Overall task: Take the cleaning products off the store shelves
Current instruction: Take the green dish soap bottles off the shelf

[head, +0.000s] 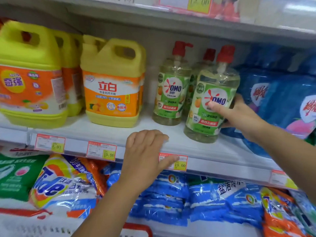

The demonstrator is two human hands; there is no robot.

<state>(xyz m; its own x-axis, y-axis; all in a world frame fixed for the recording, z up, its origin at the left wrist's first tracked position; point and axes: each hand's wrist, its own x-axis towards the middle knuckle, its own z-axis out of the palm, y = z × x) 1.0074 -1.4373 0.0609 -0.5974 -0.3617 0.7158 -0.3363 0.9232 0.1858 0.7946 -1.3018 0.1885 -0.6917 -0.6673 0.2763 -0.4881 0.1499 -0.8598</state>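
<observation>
Right hand (239,115) grips the slick, liquid-heavy pump bottle (213,79) mid-body, at two o'clock from the left hand (145,151), which holds the shelf edge (77,147).

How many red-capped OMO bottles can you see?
3. The left bottle stands on the shelf; the rear bottle is mostly hidden between the others; the front bottle is tilted, gripped by the right hand. More may hide behind.
</observation>
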